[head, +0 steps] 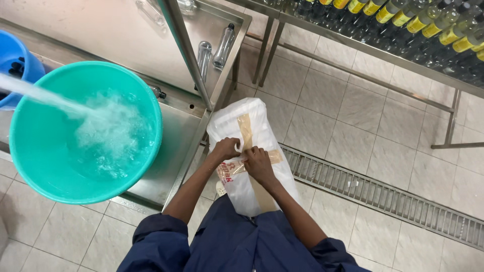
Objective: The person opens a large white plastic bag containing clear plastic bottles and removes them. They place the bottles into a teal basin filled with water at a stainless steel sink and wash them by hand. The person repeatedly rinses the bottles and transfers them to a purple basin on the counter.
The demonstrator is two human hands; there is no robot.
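A white plastic-wrapped bundle (262, 126) leans against my legs, bound with crossed strips of brown packing tape (245, 128). My left hand (225, 149) pinches the tape where the strips cross. My right hand (257, 163) grips the tape just beside it, fingers curled on a loose clear strip. Both hands rest on top of the bundle, close together. Blue sleeves cover my upper arms.
A teal basin (30, 151) on a steel table (176, 146) takes a stream of water (35, 93). A blue bucket (12, 55) stands at far left. Empty clear bottles (223, 46) lie on the table. A floor drain grate (383, 194) crosses the tiles. Yellow-labelled bottles (428, 25) fill a rack.
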